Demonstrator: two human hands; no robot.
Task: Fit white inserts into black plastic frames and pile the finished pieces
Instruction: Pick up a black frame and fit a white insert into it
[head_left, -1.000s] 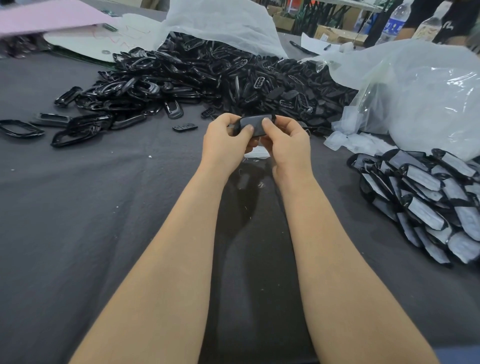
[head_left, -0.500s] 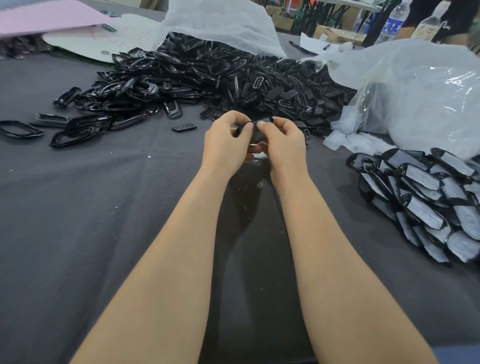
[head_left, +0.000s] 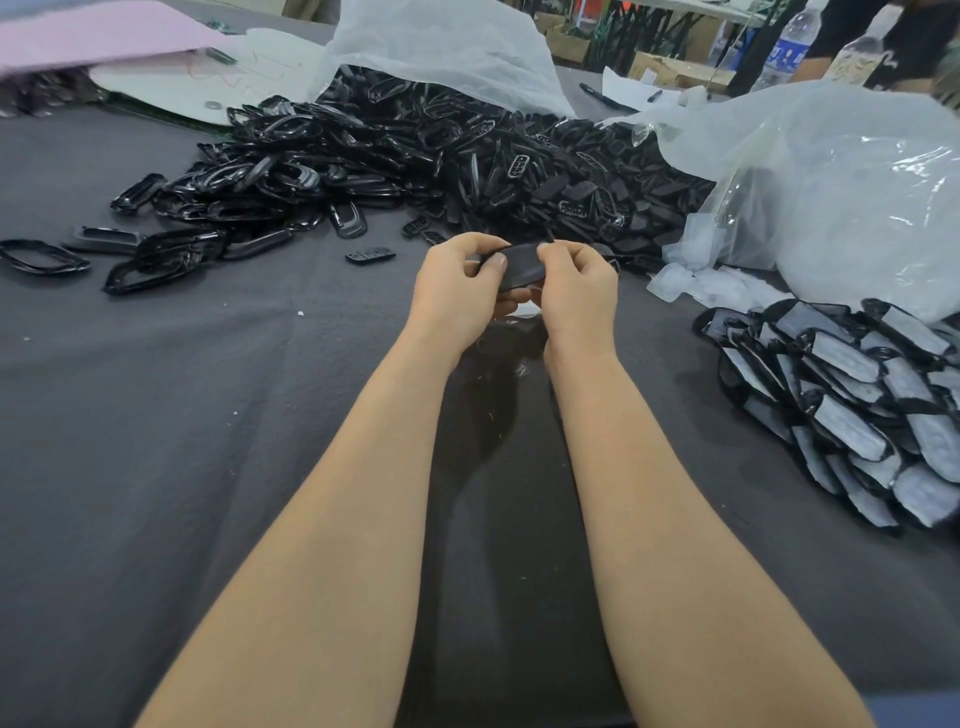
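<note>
Both hands meet at the table's middle around one black plastic piece (head_left: 519, 265). My left hand (head_left: 457, 291) pinches its left end and my right hand (head_left: 579, 291) pinches its right end, with thumbs on top. A sliver of white (head_left: 524, 310) shows under the fingers. A big heap of loose black frames (head_left: 415, 161) lies behind the hands. At the right sits a pile of finished pieces (head_left: 852, 405), black frames with white inserts.
A clear plastic bag (head_left: 841, 187) with white inserts bulges at the right rear, and another white bag (head_left: 441, 47) covers the heap's back. Stray frames (head_left: 44, 257) lie at the left. Pink and white sheets (head_left: 104, 36) and bottles (head_left: 784, 47) stand far back. Dark cloth (head_left: 156, 441) covers the table.
The black piece has turned between my fingers and its flat face shows more. Both hands stay in the same spot, fingers shifting slightly.
</note>
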